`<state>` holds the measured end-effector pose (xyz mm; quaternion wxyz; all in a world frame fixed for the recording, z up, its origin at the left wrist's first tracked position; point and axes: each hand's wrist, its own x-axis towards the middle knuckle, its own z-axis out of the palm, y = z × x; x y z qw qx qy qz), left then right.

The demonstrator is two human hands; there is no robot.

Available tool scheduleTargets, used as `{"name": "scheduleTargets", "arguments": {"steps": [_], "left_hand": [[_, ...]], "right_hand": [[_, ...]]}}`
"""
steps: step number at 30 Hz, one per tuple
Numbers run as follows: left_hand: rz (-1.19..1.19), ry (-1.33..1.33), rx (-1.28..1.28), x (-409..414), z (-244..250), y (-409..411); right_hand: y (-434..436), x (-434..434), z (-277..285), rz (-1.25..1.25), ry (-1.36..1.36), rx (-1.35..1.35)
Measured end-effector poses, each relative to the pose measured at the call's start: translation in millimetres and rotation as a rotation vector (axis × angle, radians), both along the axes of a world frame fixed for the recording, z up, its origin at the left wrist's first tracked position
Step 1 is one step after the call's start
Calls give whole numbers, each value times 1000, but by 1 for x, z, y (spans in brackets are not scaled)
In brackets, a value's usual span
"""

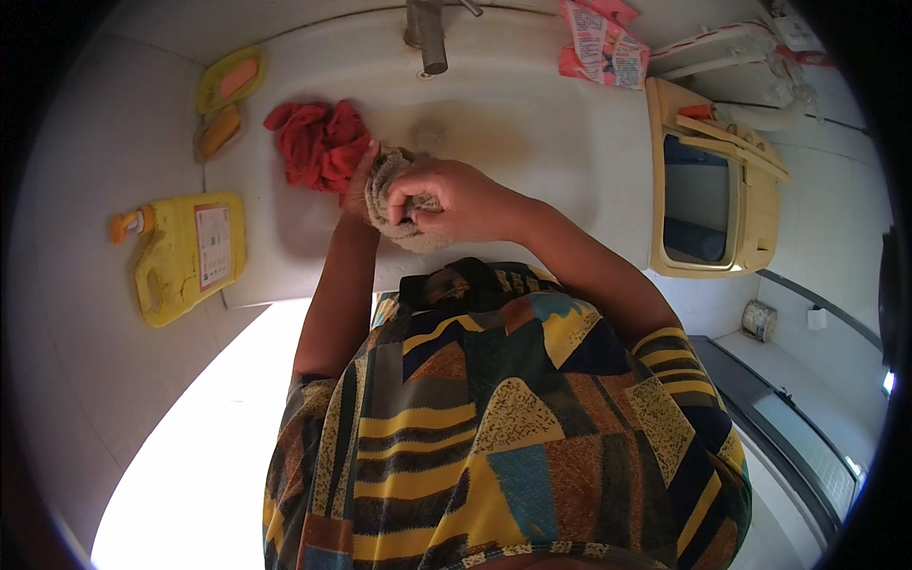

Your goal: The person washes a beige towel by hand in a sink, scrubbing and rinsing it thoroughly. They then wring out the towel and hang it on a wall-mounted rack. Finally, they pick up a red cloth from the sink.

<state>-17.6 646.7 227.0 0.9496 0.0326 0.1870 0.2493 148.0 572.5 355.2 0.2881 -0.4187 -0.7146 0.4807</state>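
A greyish-beige towelling cloth [388, 189] is bunched up over the near part of a white ceramic sink [570, 135]. My left hand [361, 178] grips its left side, with most of the fingers hidden behind the fabric. On the other side, my right hand [456, 199] has its fingers curled into the same cloth. A crumpled red cloth [320, 146] lies in the left part of the basin, right beside my left hand. Brownish stains mark the basin floor around the drain [429, 132].
Above the sink's back edge juts a metal faucet [431, 43]. Soap in a yellow dish [231, 78], a second soap bar [219, 133] and a yellow pump jug [192, 256] line the left side. A pink packet [602, 46] sits back right, near a yellowish washing machine [755, 214].
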Motion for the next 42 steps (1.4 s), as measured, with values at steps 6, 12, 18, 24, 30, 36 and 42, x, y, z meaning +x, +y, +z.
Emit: {"name": "scheduleTargets", "arguments": {"steps": [6,12,18,24,30,36,42], "left_hand": [[274,273,163,26,17,-9],[237,610,639,24,-9,13],[330,603,76,27,52,13],[353,426,334,19,18,-7],[-24,619,179,-12,2,-27],[-15,820,-25,17,12,-30],[-31,34,18,6,-9,-13]], "right_hand": [[-7,-46,3,-512,-407,355],[26,-29,-27,-569,-453,222],[61,27,-72,-812,-531,-47],[40,99,-119,-838,-479,-23],[1,82,-171,-590,-1003,-71],[-1,31,-156,-595,-471,-237],[-2,-11,-66,-255,-219,305]]}}
